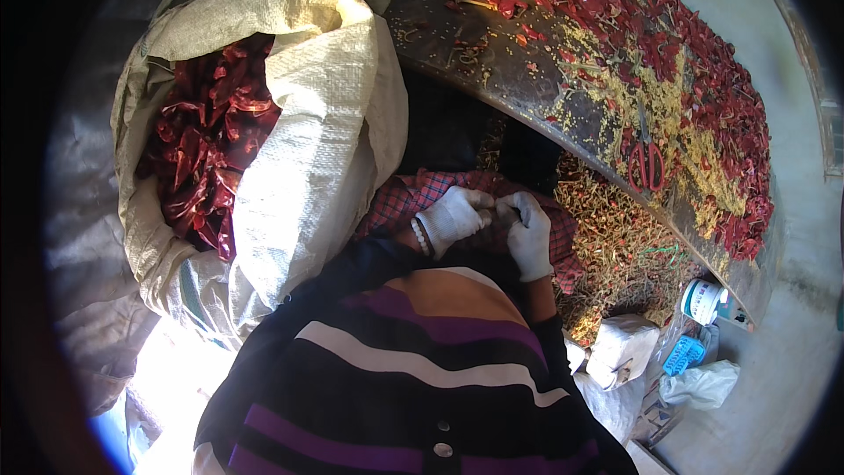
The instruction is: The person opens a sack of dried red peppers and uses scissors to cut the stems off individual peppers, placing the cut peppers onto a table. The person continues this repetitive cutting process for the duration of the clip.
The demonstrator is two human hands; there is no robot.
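My left hand (455, 216), in a white knit glove with a white bead bracelet at the wrist, is held over a red plaid cloth (422, 191) on my lap. My right hand (529, 231), gloved in white too, meets it at the fingertips. The fingers of both hands are bent together; whether a small thing is between them cannot be told. To the left, a woven white sack (330, 99) stands with dried red chillies (211, 138) inside. On the dark table (455, 66) lie red-handled scissors (646, 165), dried chilli pieces (699, 59) and yellow seeds (666, 92).
The table's near edge runs diagonally beyond my hands. Below it, chilli stems and scraps (620, 244) cover the floor. At the lower right are a white tub (702, 301), a blue plastic item (684, 355) and plastic bags (699, 384). A pale wall borders the right side.
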